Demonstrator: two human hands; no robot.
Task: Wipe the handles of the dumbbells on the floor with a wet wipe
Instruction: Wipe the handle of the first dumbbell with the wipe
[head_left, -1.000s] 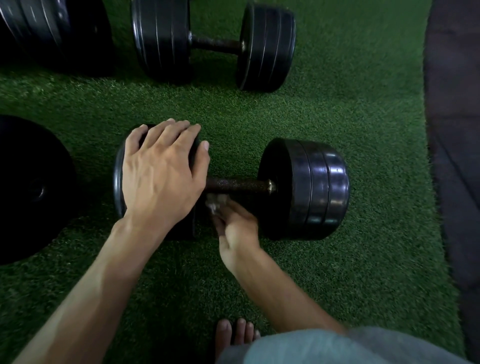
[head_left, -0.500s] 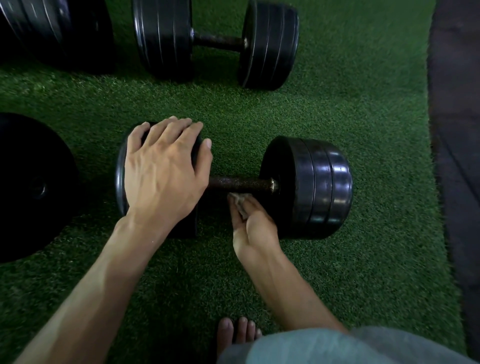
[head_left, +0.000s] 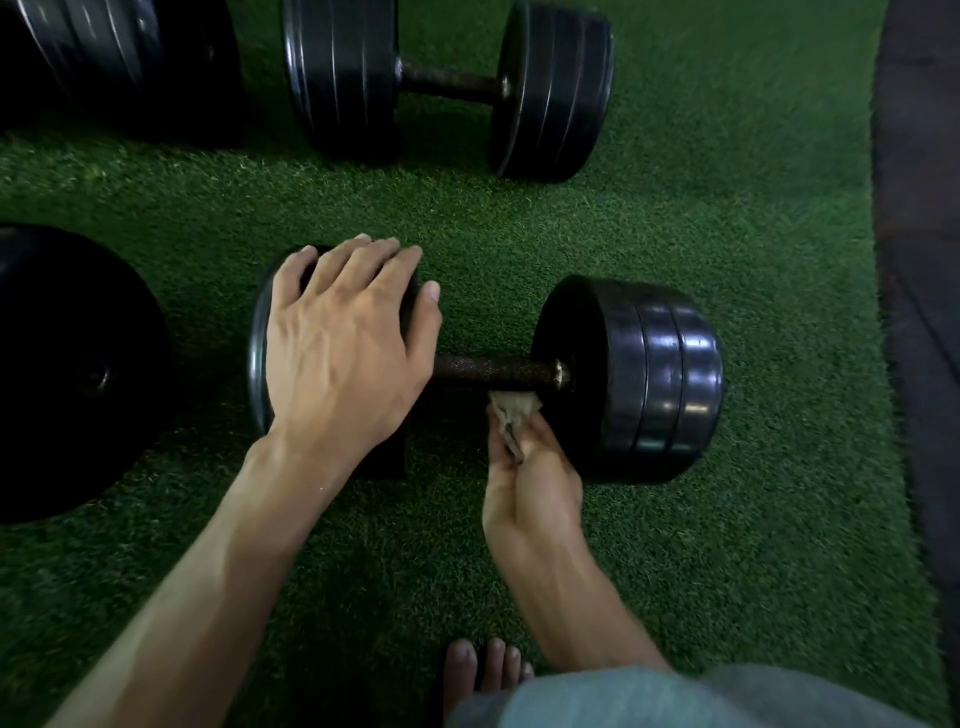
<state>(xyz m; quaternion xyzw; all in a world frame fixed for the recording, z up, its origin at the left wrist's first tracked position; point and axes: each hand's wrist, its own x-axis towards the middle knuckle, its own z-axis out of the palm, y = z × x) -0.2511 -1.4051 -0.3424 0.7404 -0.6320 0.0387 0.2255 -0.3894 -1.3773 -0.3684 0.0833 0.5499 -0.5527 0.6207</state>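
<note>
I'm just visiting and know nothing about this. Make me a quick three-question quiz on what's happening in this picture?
1. True or false: the left hand rests flat on one end of the near dumbbell.
2. What does the right hand hold? A) a spray bottle B) a crumpled wipe C) nothing
3. Fill in: the wipe touches the handle near its ____ end.

Key: 1 true; 2 B; 3 right. Another dumbbell lies farther off on the green turf.
</note>
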